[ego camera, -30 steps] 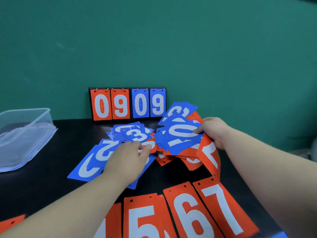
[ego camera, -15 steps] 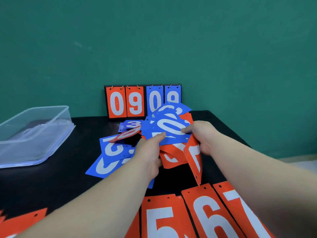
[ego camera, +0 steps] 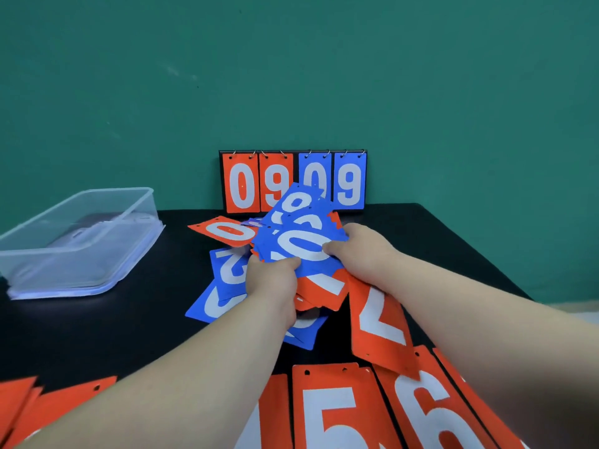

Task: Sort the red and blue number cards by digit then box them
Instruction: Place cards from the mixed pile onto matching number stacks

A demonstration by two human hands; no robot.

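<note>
The head camera is the only view, and it looks down over both forearms at a black table (ego camera: pixel 129 335). The left hand (ego camera: pixel 272 280) and right hand (ego camera: pixel 359 251) grasp a loose bundle (ego camera: pixel 301 244) of mixed cards above the middle of the table. Each thumb is pressed on the blue 0 on top. The fingers go underneath or round the far edge, where I can't see them. A red 2 (ego camera: pixel 379 322) hangs tilted from the bundle's right side, with its lower corner over the red row (ego camera: pixel 334 413) laid face up at the near edge, which shows 5 and 6. I can't tell whether that card is gripped or slipping. A red 0 (ego camera: pixel 227 233) and a blue 2 (ego camera: pixel 228 267) lie loose on the table just left of the bundle. The clear box (ego camera: pixel 81 241) sits well apart at the far left, and I can't make out any cards in it. I'd say the sorting is only partly done: the reds are being laid out by digit and the blues aren't yet started. The next move probably calls for freeing one card from the bundle without spilling the rest. The scoreboard (ego camera: pixel 293 183) at the wall is partly covered by the raised cards, the bundle's lower cards are hidden, and the near row is cut off by the frame.
</note>
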